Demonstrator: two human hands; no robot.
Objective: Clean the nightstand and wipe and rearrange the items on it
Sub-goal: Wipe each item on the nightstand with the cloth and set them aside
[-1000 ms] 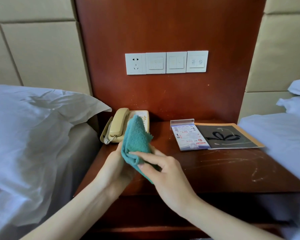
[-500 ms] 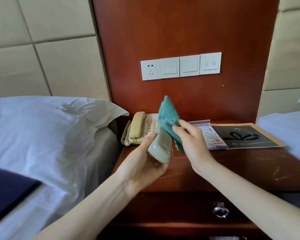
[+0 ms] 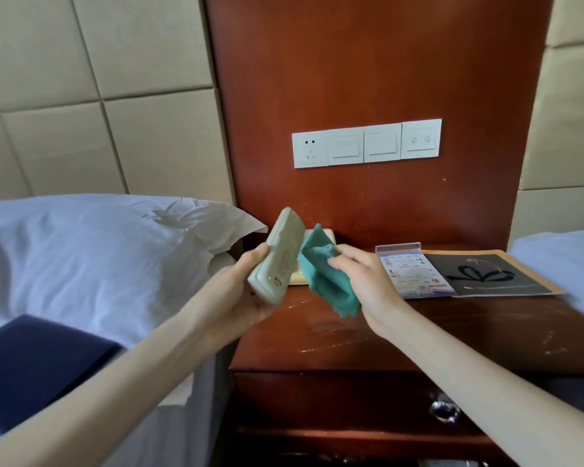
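My left hand (image 3: 240, 291) grips a beige remote control (image 3: 279, 256), held tilted above the left part of the wooden nightstand (image 3: 385, 338). My right hand (image 3: 368, 281) holds a teal cloth (image 3: 324, 274) against the remote's right side. Behind them the beige telephone (image 3: 317, 261) is mostly hidden. A white leaflet in a clear stand (image 3: 408, 271) and a dark card with an orange border (image 3: 493, 276) lie at the back right of the nightstand.
A bed with a white pillow (image 3: 98, 257) and a dark blue item (image 3: 38, 362) lies to the left. Another white bed (image 3: 567, 261) is on the right. Wall sockets and switches (image 3: 366, 143) sit on the wooden panel. The drawer has a metal knob (image 3: 444, 411).
The cloth, first wrapped over the remote in both hands, has come off it. The remote has turned more upright in my left hand, and my right hand now holds the cloth beside it.
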